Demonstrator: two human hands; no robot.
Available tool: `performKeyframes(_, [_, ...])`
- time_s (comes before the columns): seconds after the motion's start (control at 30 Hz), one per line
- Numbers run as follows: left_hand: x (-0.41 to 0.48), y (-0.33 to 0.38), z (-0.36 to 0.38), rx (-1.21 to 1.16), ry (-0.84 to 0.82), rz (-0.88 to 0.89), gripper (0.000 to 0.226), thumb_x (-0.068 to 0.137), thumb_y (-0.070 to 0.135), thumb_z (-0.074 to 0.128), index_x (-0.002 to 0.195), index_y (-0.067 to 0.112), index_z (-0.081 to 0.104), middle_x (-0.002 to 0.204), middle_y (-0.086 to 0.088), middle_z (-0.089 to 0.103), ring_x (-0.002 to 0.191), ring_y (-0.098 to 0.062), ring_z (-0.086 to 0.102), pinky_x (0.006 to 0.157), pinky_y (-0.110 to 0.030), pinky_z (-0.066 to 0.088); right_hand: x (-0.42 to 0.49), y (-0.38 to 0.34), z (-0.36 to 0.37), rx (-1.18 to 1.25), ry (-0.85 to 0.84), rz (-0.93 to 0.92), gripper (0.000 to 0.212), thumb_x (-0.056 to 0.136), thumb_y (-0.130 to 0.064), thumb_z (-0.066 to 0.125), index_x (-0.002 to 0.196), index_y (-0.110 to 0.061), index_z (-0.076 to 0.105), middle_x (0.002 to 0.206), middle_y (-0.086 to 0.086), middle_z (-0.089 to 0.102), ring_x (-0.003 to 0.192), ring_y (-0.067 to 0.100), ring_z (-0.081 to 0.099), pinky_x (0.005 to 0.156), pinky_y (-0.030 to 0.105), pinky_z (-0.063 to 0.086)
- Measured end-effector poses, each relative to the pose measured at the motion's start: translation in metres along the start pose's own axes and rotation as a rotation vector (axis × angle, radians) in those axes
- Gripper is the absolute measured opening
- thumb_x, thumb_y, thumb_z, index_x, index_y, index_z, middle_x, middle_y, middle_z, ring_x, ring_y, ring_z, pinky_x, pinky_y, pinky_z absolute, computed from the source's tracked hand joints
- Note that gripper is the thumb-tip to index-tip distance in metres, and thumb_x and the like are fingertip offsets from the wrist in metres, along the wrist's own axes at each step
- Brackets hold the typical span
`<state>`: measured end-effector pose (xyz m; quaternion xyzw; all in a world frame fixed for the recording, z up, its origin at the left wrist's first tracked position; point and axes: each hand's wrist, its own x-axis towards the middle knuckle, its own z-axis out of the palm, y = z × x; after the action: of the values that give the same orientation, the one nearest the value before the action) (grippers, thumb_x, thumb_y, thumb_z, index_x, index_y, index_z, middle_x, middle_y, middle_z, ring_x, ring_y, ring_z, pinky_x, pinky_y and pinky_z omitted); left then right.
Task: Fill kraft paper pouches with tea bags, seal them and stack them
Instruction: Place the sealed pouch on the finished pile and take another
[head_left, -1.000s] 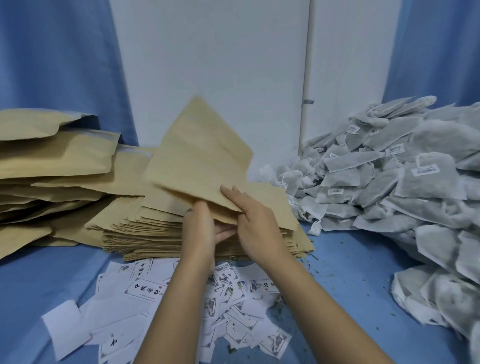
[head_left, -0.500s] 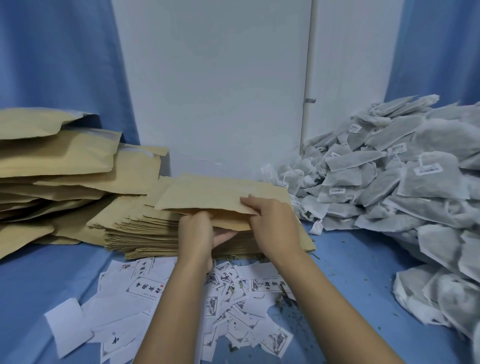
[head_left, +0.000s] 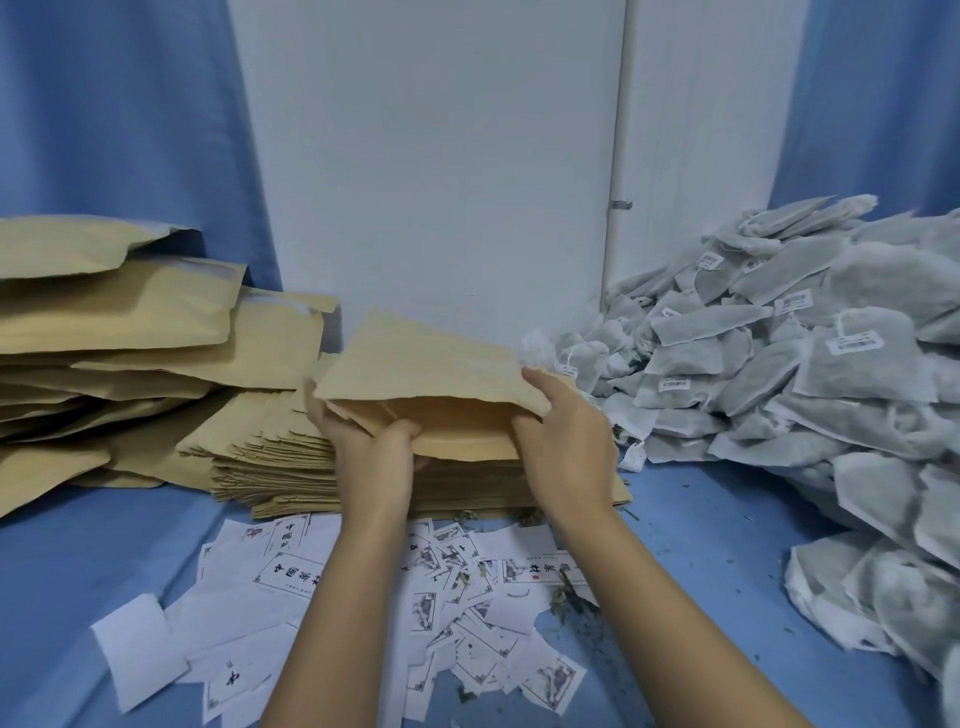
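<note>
Kraft paper pouch: lifted just above the stack, tilted, mouth gaping toward the camera, with the upper panel raised and the lower panel sagging.
Left hand: curled at the left end of the mouth, thumb pressed on the inner face of the lower panel, fingers tucked beneath the pouch.
Right hand: wrapped round the right edge of the pouch, fingertips over the upper panel.
Stack of flat pouches: neat layers on the blue cloth, directly under both hands.
Bulkier kraft pouches: heaped in loose overlapping tiers at the left, touching the flat stack.
Tea bags: large grey-white heap at the right — mesh sachets with paper tags and strings — sloping from the wall down to the near right edge.
Printed paper labels: scattered on the cloth just in front of the stack, loose tea crumbs among them.
White panel: upright behind everything, between blue curtains.
</note>
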<state>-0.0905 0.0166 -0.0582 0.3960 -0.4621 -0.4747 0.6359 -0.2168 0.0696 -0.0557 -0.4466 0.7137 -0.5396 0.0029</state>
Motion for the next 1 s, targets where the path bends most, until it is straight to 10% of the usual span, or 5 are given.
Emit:
performKeyframes(0.17, [0.004,0.003,-0.008,-0.052,0.024,0.122,0.060,0.083,-0.006,0.055,0.119,0.042,0.050,0.135,0.014,0.045,0.116,-0.011,0.052,0.099,-0.036,0.044,0.008,0.009,-0.001,0.114,-0.041,0.054,0.055,0.076,0.008,0.049,0.120,-0.021,0.064,0.122,-0.002,0.064,0.068,0.017,0.060,0.068,0.032,0.052])
performKeyframes(0.37, [0.001,-0.005,-0.015,0.178,0.072,0.252,0.045,0.083,-0.005,0.044,0.104,0.028,0.066,0.139,0.013,0.049,0.053,0.002,0.053,0.048,-0.011,0.038,0.013,0.024,0.002,0.013,-0.033,-0.003,0.056,0.083,0.012,0.039,0.129,-0.012,0.059,0.135,0.009,0.056,0.118,0.019,0.056,0.097,0.022,0.042])
performKeyframes(0.5, [-0.004,-0.012,-0.015,0.360,-0.034,0.321,0.059,0.079,-0.016,0.037,0.119,0.019,0.062,0.135,0.016,0.048,0.101,-0.002,0.060,0.084,-0.033,0.052,0.000,0.023,0.008,0.307,0.117,-0.061,0.070,0.074,0.023,0.031,0.123,-0.015,0.064,0.137,-0.001,0.051,0.129,0.003,0.042,0.098,-0.001,0.028])
performKeyframes(0.63, [0.003,-0.011,-0.017,0.371,0.071,0.301,0.063,0.081,-0.007,0.041,0.134,0.025,0.052,0.114,0.018,0.059,0.046,-0.002,0.042,0.049,-0.016,0.040,0.002,0.023,0.006,0.368,0.079,0.045,0.062,0.078,0.016,0.037,0.119,-0.019,0.067,0.136,-0.001,0.055,0.097,-0.004,0.059,0.080,0.007,0.045])
performKeyframes(1.0, [-0.006,-0.004,0.001,0.447,-0.208,0.522,0.034,0.099,0.034,0.045,0.132,0.032,0.050,0.141,0.033,0.030,0.136,0.008,0.023,0.106,-0.012,0.023,0.001,0.009,0.003,0.496,0.039,0.002,0.025,0.086,-0.036,0.064,0.109,-0.028,0.066,0.106,-0.018,0.067,0.103,-0.004,0.059,0.093,0.027,0.050])
